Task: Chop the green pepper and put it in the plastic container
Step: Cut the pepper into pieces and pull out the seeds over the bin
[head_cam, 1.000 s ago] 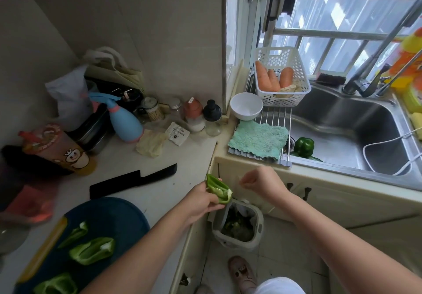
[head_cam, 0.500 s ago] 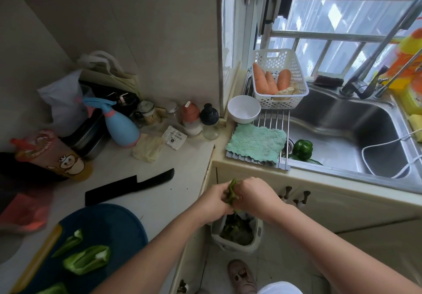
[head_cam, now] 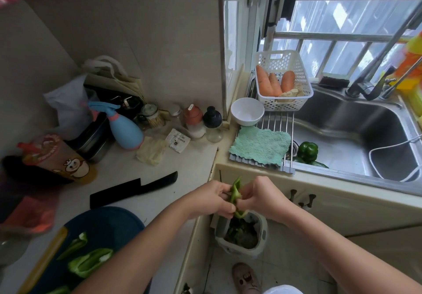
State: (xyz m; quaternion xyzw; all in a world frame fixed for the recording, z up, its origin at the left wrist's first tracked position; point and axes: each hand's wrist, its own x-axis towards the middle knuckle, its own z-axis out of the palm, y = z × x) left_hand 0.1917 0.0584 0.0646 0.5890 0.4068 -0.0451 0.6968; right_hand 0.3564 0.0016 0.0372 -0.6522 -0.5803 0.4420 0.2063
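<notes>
**A:** Head view: where's the strip?

**B:** The strip [head_cam: 235, 195] is held between both hands, off the counter [head_cam: 187, 163] edge and above the bin [head_cam: 262, 231] on the floor. Its long axis runs near upright in frame, pointing away from the body.

**A:** And the grips?

**B:** The left hand [head_cam: 210, 199] pinches its left edge with curled fingers. The right hand [head_cam: 266, 196] pinches the right edge the same way. Neither is nearer, since they meet on it.

**A:** Which step?

**B:** Probably picking out seeds or pith over the bin. This piece isn't chopped yet.

**A:** What does the next move turn on?

**B:** The board [head_cam: 107, 221] lies low and left, on the left hand's side, and other pieces [head_cam: 90, 263] are already on it. The knife [head_cam: 134, 189] lies on the counter just beyond the board. I'd say the left hand has the shorter carry back.
</notes>
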